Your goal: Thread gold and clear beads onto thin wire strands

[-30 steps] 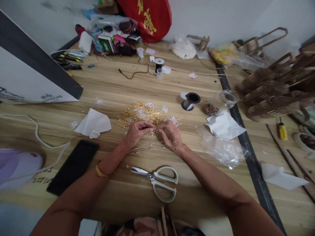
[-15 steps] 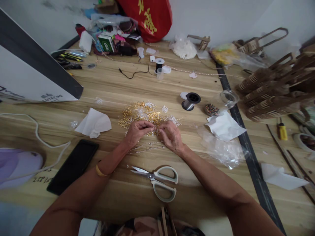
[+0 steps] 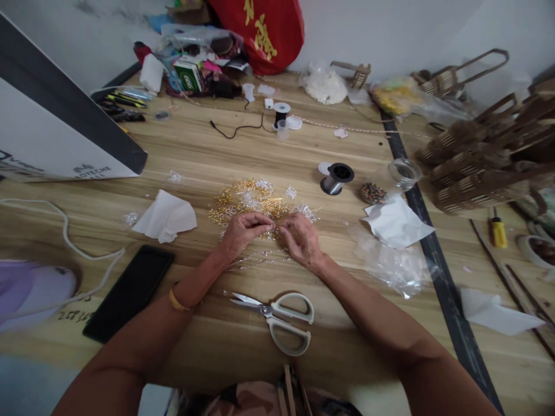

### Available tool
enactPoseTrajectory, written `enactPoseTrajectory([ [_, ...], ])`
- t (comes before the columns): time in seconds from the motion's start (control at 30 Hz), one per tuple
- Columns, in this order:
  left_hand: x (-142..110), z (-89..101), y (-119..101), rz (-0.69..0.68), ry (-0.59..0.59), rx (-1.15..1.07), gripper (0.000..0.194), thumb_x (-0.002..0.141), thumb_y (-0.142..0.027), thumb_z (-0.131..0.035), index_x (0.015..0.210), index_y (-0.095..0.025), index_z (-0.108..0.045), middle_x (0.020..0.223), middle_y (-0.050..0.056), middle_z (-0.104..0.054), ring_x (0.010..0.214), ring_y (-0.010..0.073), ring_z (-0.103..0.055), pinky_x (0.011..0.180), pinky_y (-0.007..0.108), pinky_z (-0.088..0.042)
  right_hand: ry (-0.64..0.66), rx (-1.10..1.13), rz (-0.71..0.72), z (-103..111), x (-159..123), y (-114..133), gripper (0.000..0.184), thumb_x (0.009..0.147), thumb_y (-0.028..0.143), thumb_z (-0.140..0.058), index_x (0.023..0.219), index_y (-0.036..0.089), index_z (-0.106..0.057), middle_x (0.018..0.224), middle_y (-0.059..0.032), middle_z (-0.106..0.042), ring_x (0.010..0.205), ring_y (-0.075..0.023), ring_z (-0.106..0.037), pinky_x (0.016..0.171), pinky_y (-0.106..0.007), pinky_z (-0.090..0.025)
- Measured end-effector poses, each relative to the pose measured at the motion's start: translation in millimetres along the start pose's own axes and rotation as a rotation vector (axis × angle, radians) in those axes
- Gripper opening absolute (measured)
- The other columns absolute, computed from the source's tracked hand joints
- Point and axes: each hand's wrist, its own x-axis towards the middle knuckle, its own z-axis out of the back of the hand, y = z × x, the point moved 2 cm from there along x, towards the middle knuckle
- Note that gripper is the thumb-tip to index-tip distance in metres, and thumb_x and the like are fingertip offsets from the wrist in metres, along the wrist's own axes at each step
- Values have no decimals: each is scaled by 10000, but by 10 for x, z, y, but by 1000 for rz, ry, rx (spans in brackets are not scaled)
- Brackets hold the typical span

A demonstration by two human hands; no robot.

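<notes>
My left hand (image 3: pixel 246 230) is closed in a pinch, its fingertips near those of my right hand (image 3: pixel 300 238), which also pinches. Whatever sits between the fingertips is too small to name. Both hands are at the near edge of a pile of gold and silver jewelry findings (image 3: pixel 249 196), with small rings and clear bits among them. Just below the hands, thin beaded chains (image 3: pixel 255 264) lie on the wooden table (image 3: pixel 182 150). Closer to me rest scissors (image 3: pixel 271 315) with pale handles, their blades pointing left and slightly parted.
Left of the hands are a crumpled white paper (image 3: pixel 167 215) and a black phone (image 3: pixel 129 293). To the right lie a wire spool (image 3: pixel 336 179), a clear jar (image 3: pixel 401 173) with dark beads, a white sheet (image 3: pixel 396 222) and a plastic bag (image 3: pixel 399 268). Brown baskets (image 3: pixel 472 156) stand far right.
</notes>
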Motion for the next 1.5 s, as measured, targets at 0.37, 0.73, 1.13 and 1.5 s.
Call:
enactPoseTrajectory([
  [0.37, 6, 8, 17, -19, 20, 15, 192, 624, -287, -773, 741, -142, -725, 747, 47, -727, 695, 155, -649, 692, 258, -499, 12, -15, -1, -6, 3, -3, 40, 879, 176, -517, 898, 200, -543, 813, -51, -598, 775, -172, -538, 713, -332, -465],
  [0.73, 4, -9, 18, -48, 54, 43, 214, 621, -305, -777, 732, -133, -715, 734, 40, -723, 679, 145, -641, 698, 258, -505, 30, -7, -14, -14, 9, -4, 41, 893, 199, -513, 907, 201, -552, 814, -50, -599, 779, -168, -543, 718, -332, -466],
  [1.13, -10, -16, 18, -70, 67, 61, 179, 633, -270, -763, 731, -131, -707, 734, 44, -724, 680, 146, -646, 691, 253, -514, 39, 4, 4, -15, 19, 15, 41, 887, 187, -520, 903, 191, -558, 819, -61, -610, 790, -171, -554, 730, -336, -477],
  [1.5, -13, -27, -1, -58, 54, 56, 179, 620, -272, -770, 717, -134, -710, 716, 42, -721, 664, 146, -640, 669, 253, -507, 41, 14, -35, -14, 21, 0, 57, 903, 215, -498, 882, 198, -550, 787, -50, -597, 756, -166, -542, 702, -326, -462],
])
